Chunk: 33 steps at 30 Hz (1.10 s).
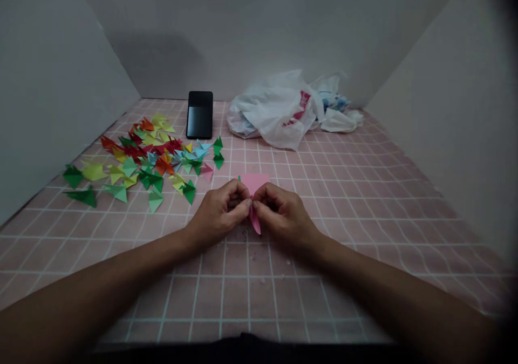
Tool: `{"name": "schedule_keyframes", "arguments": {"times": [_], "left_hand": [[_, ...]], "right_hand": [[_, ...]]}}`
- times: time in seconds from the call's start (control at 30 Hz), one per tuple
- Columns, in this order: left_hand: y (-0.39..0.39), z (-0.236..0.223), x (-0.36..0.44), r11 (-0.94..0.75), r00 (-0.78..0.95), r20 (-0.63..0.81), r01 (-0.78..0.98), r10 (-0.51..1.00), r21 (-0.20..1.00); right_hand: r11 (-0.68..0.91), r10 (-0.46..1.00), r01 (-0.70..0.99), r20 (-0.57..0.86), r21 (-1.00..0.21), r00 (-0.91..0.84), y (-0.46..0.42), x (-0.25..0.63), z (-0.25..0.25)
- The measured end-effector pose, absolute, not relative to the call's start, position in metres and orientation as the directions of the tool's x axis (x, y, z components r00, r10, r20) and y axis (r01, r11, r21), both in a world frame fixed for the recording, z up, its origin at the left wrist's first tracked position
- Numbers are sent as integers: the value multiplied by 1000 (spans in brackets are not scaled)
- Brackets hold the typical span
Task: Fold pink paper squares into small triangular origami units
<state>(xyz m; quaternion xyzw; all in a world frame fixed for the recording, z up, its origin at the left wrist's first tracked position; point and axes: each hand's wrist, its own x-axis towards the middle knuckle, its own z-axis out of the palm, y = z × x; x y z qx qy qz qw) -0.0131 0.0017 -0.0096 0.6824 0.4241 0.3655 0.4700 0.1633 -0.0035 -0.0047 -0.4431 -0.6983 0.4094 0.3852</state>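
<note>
A small folded piece of pink paper (254, 222) is pinched between my two hands, with its pointed end hanging down toward me. My left hand (223, 208) grips it from the left with thumb and fingertips. From the other side my right hand (285, 213) pinches the same piece, the fingertips of both hands meeting. Just beyond the fingers lies a flat pink paper sheet (256, 181), partly covered by the hands, with a bit of green at its left corner. The fingers hide most of the folds.
Many folded paper pieces (151, 179) in green, yellow, red, blue and pink spread over the left of the checked tablecloth (364, 202). Behind them lies a black phone (199, 114). Crumpled white plastic bags (275, 107) rest against the back wall.
</note>
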Motion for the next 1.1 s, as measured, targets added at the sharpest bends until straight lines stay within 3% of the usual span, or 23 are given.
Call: {"name": "schedule_keyframes", "arguments": {"times": [0.4,0.63,0.83,1.1], "left_hand": [[1,-11,-12,-216,405,98,256,909,942],[-1,-12,-11,-196,383,124,154,915,968],[1,-11,-12,-261,264,190,270,946,927],[2,-14,-13,-266,153,237,205,959,942]], "right_hand": [[302,929,351,191,-887,-317,-1,165,-6],[262,930,294,159,-919,-330,-1,165,-5],[229,948,181,177,-956,-265,2,165,-7],[200,954,163,153,-966,-258,2,162,-14]]}}
